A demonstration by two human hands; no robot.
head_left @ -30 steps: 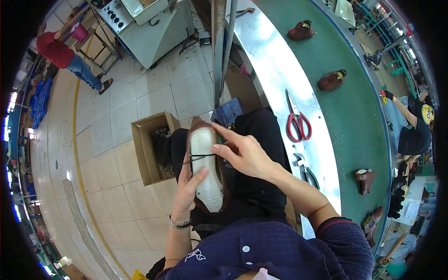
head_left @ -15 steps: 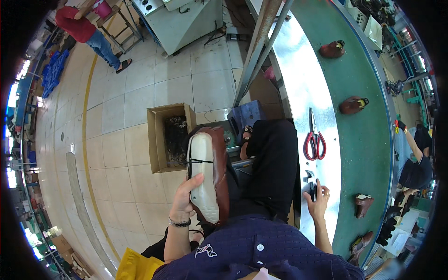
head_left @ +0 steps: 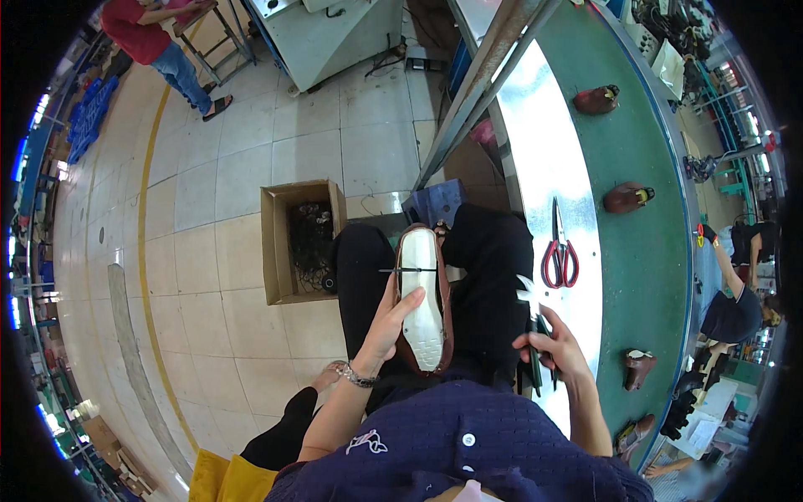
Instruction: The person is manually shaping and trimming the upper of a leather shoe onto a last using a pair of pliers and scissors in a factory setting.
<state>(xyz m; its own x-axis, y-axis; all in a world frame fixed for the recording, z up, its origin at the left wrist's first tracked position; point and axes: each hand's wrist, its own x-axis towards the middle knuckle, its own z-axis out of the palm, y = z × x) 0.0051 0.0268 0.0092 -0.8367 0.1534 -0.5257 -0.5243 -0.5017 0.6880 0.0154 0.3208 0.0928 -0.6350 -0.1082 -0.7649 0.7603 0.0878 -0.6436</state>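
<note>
My left hand is wrapped round a brown shoe held upside down above my lap, toe pointing away from me. Its white bottom faces up, and a thin black tie runs across it with one end sticking out to the left. In my right hand is a pair of pliers with dark handles and a bright metal head, raised at the bench's inner edge and apart from the shoe. Red-handled scissors lie on the metal bench just beyond that hand.
On the floor to the left stands a cardboard box with black scraps inside. A green conveyor belt beyond the bench carries several brown shoes. A rusty metal post rises at the bench's inner side. Other people are at far left and right.
My right hand has picked the pliers up off the bench and brought them left toward my lap. My left hand has moved the shoe right, between my knees, with its bottom turned up.
</note>
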